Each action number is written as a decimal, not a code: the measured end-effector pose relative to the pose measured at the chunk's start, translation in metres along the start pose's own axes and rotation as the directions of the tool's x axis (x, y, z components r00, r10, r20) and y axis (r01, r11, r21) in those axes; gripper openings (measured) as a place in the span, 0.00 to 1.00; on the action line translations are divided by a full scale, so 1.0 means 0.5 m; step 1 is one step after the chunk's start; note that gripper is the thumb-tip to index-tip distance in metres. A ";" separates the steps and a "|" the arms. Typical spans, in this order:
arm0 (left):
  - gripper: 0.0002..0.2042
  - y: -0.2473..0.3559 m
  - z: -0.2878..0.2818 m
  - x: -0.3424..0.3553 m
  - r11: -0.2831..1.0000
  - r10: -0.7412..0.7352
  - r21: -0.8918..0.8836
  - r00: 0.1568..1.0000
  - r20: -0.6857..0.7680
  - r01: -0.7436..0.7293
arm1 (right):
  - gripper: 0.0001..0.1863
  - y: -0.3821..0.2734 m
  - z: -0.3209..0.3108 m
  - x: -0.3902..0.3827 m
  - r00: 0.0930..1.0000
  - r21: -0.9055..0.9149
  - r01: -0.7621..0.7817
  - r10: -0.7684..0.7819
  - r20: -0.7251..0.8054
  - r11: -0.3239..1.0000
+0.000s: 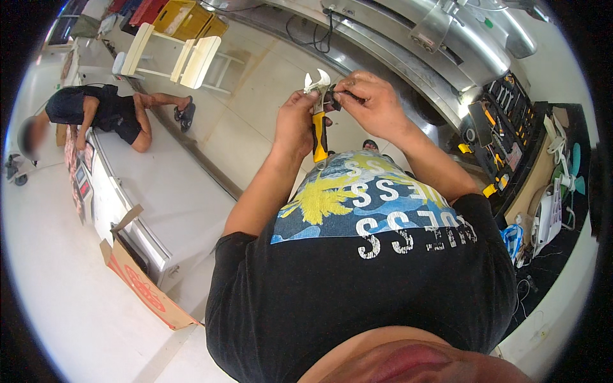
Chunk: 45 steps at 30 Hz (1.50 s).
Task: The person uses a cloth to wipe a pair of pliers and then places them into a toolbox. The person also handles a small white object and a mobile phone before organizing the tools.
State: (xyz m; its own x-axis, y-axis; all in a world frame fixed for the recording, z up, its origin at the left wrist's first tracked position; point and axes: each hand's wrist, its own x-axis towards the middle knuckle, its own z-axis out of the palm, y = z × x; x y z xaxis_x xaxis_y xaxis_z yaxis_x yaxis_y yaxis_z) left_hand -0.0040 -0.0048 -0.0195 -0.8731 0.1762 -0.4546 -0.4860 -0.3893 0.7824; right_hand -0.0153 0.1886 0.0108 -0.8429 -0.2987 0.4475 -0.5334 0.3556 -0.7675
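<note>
My left hand (pixel 295 122) is closed around an adjustable wrench (pixel 320 137), held upright in front of my chest. Its silver jaws point away from me, and its yellow and black handle hangs down toward my shirt. Just right of the wrench head, my right hand (pixel 373 105) pinches a small dark piece (pixel 332 99) between thumb and fingers. That piece sits close against the wrench, partly hidden by my fingers, so I cannot tell its kind or whether the two touch.
To the right, an open tool case (pixel 504 121) holds several tools. Stainless steel equipment (pixel 440 45) runs along the far side. At left, another person (pixel 105 112) sits on a white counter (pixel 185 185) with a cardboard box (pixel 143 281) nearby. Beyond are a pale chair (pixel 198 60) and yellow crates (pixel 179 18).
</note>
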 end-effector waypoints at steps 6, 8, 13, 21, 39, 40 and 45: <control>0.17 0.007 0.009 -0.005 0.985 -0.036 -0.163 0.996 0.085 0.050 | 0.08 0.009 -0.001 0.016 0.998 -0.158 0.064 -0.063 0.011 0.985; 0.16 0.001 0.012 -0.005 0.977 -0.022 -0.211 0.997 0.069 0.036 | 0.08 0.012 0.023 0.022 0.994 -0.239 0.112 -0.113 0.008 0.965; 0.17 -0.026 -0.011 -0.001 0.987 0.039 -0.160 0.998 0.059 -0.030 | 0.07 0.009 0.058 0.001 0.991 -0.326 0.115 -0.084 0.108 0.938; 0.09 -0.009 0.016 -0.019 0.982 0.076 -0.168 0.997 -0.032 -0.081 | 0.08 0.003 0.062 0.011 0.992 -0.275 0.125 -0.114 0.055 0.953; 0.11 -0.002 0.019 -0.051 0.989 0.095 -0.110 0.993 -0.068 -0.102 | 0.09 -0.010 0.009 0.013 0.990 -0.055 -0.124 0.127 0.063 0.991; 0.11 -0.005 0.017 -0.050 0.989 0.090 -0.108 0.993 -0.076 -0.098 | 0.10 -0.013 0.002 0.015 0.988 -0.073 -0.119 0.125 0.089 0.990; 0.10 -0.004 0.025 -0.055 0.992 0.102 -0.069 0.993 -0.055 -0.106 | 0.09 -0.020 0.022 0.015 0.992 -0.284 0.021 0.016 0.126 0.959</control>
State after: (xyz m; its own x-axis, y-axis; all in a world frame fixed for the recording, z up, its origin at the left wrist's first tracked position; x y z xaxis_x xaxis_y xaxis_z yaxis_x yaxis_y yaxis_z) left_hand 0.0204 0.0025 -0.0030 -0.9146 0.0855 -0.3952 -0.3872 -0.4668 0.7951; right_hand -0.0153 0.1731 0.0167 -0.8356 -0.4020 0.3743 -0.5489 0.5858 -0.5963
